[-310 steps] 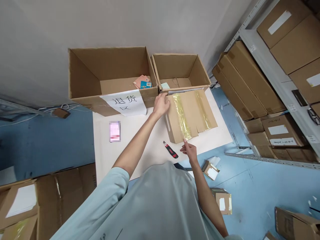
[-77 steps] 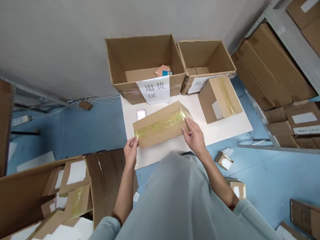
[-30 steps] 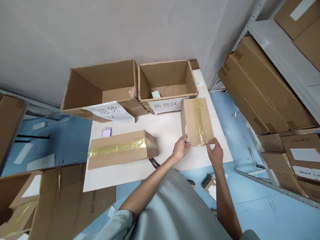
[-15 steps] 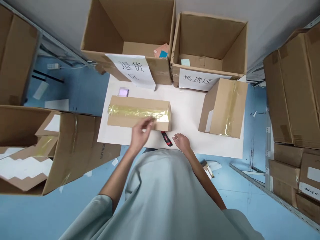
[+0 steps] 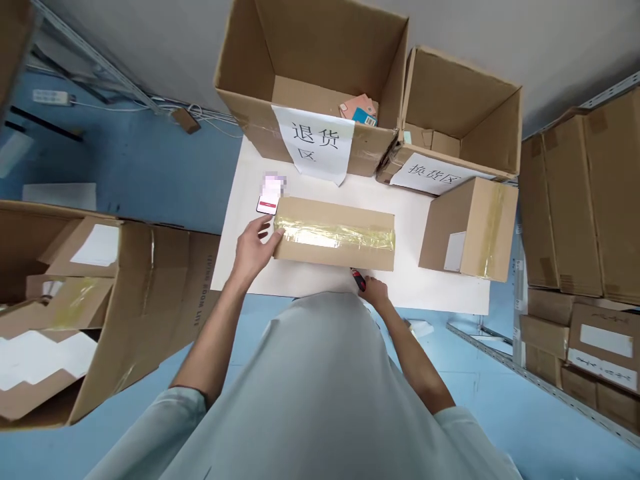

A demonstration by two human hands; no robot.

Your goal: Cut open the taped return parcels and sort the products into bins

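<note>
A long cardboard box [image 5: 335, 257], sealed along its top with yellowish tape, lies on the white table [image 5: 300, 280]. My left hand [image 5: 255, 247] is at its left end, thumb against the box and fingers apart. Just beyond those fingertips lies a phone [image 5: 268, 204] with a lit screen, partly blurred out. By the table's front edge my right hand [image 5: 375, 293] is closed around the end of a black and red utility knife [image 5: 358, 280]. The knife's front end points toward the long box's near side.
Two large open cartons [image 5: 373, 150] with handwritten paper signs stand along the back; cards lie in the left one. A taped box [image 5: 493, 230] stands at the table's right. An open carton [image 5: 165, 280] of boxes is at the left, stacked boxes [image 5: 565, 207] at the right.
My left hand has moved left from above the box's right part to its left end. My right hand has taken hold of the utility knife. The view has shifted left.
</note>
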